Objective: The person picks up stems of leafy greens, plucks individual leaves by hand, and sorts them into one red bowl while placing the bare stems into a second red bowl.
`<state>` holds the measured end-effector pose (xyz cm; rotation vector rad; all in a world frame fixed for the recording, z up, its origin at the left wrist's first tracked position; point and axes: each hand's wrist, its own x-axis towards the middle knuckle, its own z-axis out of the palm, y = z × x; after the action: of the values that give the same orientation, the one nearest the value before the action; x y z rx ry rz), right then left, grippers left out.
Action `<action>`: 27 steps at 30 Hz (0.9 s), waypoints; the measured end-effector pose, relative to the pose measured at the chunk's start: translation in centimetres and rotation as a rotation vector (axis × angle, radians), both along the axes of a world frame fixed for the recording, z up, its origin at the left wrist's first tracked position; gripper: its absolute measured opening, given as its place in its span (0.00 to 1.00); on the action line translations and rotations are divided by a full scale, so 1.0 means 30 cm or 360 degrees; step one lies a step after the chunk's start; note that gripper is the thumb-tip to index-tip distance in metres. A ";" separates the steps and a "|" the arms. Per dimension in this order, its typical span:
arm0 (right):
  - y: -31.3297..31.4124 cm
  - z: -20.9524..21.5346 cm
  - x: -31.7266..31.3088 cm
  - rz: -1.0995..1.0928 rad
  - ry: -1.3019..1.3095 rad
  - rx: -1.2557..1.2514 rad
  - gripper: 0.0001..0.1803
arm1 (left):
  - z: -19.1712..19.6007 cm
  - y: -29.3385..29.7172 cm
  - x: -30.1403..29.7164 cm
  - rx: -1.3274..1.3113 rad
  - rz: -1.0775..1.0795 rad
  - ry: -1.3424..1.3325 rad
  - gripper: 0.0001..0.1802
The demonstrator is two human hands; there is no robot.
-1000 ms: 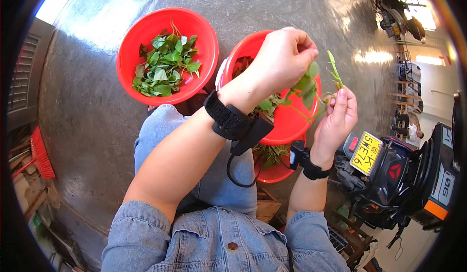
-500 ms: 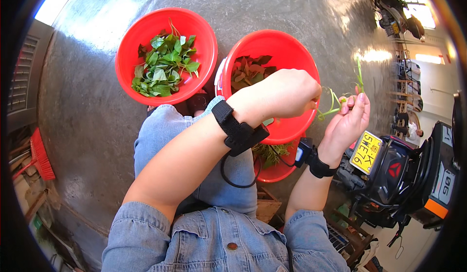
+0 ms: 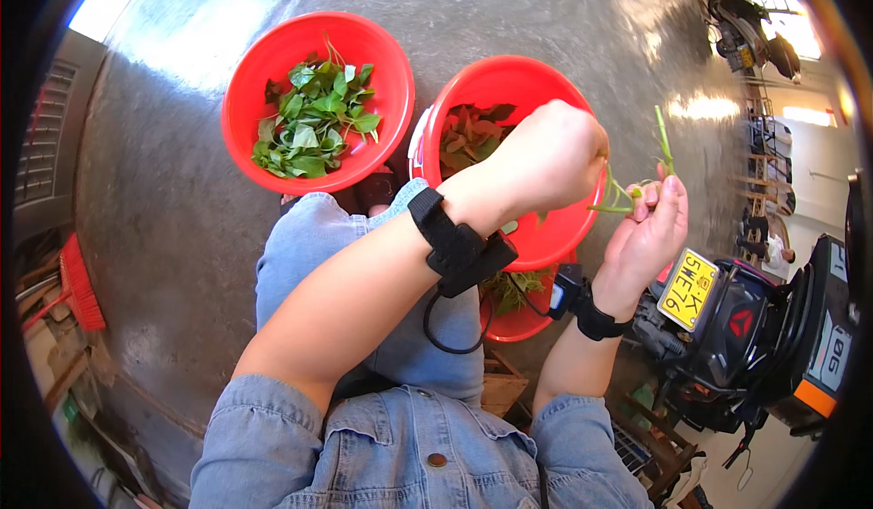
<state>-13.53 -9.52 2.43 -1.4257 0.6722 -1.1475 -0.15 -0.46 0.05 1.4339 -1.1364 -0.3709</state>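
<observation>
1. Pinching a green stem between thumb and fingers, the right hand is closed around it, with the longer piece standing up above the fingertips and thin curling bits trailing toward the left
2. Bent at the wrist, the left hand is curled with its back to the camera; its fingertips are hidden, so I cannot tell whether it grips anything, though a thin green tendril shows right at its edge
3. Under the left hand and forearm sits the middle red basin, with dark, purplish-green leaves along its left part
4. To its left, the left red basin holds a loose heap of bright green leaves
5. Nearer the body, partly covered by the middle one, the lower red basin holds thin green stems
6. Around each wrist is a black strap carrying a small dark device, and the person wears blue denim
7. Beyond the right forearm stands a dark motorbike; a red broom is at the far left, beside the grey floor
</observation>
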 end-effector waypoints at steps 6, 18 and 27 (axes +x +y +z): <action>0.064 -0.075 -0.003 0.0043 0.0150 0.0070 0.09 | 0.023 0.011 0.048 0.0069 0.0165 0.0932 0.09; -0.044 -0.175 -0.537 -0.0532 0.1334 -0.0636 0.10 | -0.067 0.041 0.013 0.0349 -0.0372 0.0018 0.26; 0.056 -0.317 -0.520 -0.0116 0.1949 -0.0929 0.17 | -0.008 0.297 0.270 0.0210 0.0257 0.0614 0.18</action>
<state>-29.13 -7.83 -7.07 -2.6339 1.2710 -0.3917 7.96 8.45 -0.20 1.4785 -0.6910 -0.5876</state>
